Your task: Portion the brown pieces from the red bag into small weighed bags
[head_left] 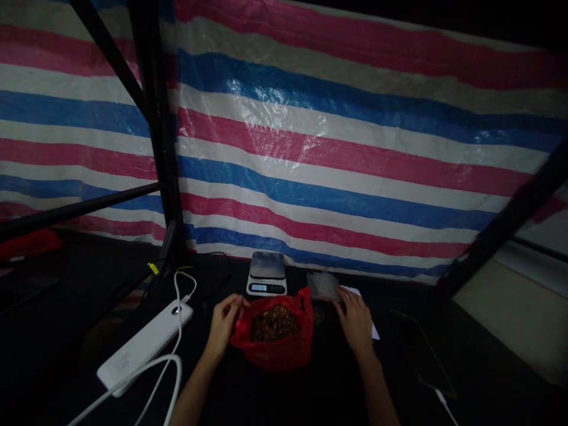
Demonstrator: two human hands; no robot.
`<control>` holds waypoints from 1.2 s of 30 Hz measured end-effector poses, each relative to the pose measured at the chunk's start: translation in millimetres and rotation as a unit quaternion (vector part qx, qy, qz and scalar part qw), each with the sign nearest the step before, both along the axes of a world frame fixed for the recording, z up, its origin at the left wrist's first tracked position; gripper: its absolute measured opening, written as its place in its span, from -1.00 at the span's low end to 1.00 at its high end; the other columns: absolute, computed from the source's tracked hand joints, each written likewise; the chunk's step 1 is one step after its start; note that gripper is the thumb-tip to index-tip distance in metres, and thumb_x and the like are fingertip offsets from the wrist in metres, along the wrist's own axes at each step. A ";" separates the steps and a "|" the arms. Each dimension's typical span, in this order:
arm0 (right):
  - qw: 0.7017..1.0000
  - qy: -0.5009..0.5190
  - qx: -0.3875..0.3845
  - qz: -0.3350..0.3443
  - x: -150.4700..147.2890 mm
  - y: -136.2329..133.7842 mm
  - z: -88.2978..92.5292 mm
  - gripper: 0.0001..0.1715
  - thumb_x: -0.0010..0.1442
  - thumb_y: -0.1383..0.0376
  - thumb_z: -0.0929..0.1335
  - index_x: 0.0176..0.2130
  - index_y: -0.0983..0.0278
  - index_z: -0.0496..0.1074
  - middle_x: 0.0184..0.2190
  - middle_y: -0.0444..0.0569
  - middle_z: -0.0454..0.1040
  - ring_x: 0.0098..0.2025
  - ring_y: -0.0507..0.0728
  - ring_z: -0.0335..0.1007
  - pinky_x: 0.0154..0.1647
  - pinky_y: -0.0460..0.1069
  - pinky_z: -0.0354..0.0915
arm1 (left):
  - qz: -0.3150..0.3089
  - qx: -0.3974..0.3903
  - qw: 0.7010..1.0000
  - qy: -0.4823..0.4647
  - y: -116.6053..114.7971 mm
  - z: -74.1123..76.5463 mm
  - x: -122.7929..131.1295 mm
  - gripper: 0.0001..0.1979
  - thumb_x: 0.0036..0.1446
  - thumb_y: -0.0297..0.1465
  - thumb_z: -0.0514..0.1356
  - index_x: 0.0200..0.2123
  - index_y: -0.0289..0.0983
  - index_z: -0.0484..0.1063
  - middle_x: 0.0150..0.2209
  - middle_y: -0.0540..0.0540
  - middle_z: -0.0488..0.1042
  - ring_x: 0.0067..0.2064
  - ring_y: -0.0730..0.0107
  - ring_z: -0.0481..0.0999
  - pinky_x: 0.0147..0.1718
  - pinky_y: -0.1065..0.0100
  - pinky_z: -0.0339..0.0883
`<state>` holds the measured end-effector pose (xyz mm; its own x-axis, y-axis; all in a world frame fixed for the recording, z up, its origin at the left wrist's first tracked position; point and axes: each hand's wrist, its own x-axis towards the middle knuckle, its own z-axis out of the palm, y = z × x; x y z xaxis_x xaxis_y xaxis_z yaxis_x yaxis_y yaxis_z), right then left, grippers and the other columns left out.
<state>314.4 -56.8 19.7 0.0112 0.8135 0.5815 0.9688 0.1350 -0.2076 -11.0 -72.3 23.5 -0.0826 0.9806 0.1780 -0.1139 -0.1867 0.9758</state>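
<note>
A red plastic bag (pixel 277 349) lies open on the dark table, full of small brown pieces (pixel 275 322). My left hand (pixel 224 325) pinches the bag's left rim with curled fingers. My right hand (pixel 355 319) lies to the right of the bag, fingers bent over a stack of clear small bags (pixel 323 285) and a white sheet (pixel 375 330). Just behind the red bag stands a small digital scale (pixel 267 273), its display lit and its platform bare.
A white power bank (pixel 144 346) with white cables (pixel 173 364) lies at the left. A dark phone (pixel 421 355) on a cable rests at the right. Black frame bars (pixel 155 130) and a red, white and blue striped tarp (pixel 346 136) close the back.
</note>
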 end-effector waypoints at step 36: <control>0.877 0.434 -0.081 0.187 -87.5 19.7 43.9 -0.72 -0.03 0.15 0.33 -0.35 0.25 0.50 -0.32 0.00 0.52 -0.26 0.17 0.42 -0.24 0.04 0.31 | -0.162 0.064 0.983 0.053 44.2 26.3 9.5 -0.76 -0.09 -0.25 0.21 -0.52 -0.34 0.37 -0.54 0.01 0.36 -0.46 0.48 0.34 -0.43 0.46 0.19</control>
